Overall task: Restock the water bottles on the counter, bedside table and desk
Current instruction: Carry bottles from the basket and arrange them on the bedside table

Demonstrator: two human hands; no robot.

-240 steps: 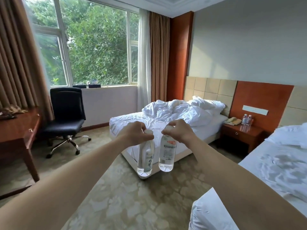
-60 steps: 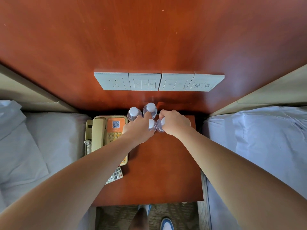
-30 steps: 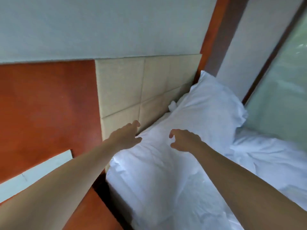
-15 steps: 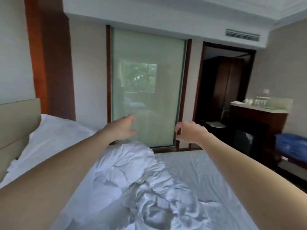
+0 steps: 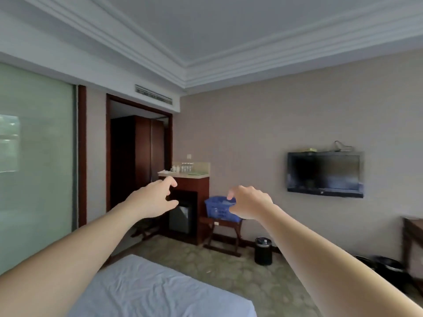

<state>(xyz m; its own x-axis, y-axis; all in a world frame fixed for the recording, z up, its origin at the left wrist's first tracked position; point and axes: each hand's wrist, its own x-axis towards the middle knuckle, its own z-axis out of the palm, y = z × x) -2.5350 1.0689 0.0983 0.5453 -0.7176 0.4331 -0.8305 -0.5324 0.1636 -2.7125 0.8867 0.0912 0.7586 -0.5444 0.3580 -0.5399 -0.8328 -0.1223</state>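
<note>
Once both bottles sat on the bedside table, out of view, my left fingers [image 5: 168,181] and right fingers [image 5: 231,193] hung loosely curled, empty; other bottles [image 5: 186,167] stood on the far table [image 5: 183,176], likely next.

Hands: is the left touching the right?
Apart. The head view shows the left hand and right hand separated, with the cabinet and blue basket visible between them.

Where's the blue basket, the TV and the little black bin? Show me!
blue basket [image 5: 216,209]: head view, on its front wall.
TV [image 5: 325,173]: head view, on the middle of its dark screen.
black bin [image 5: 263,251]: head view, on its round side, below the lid.
</note>
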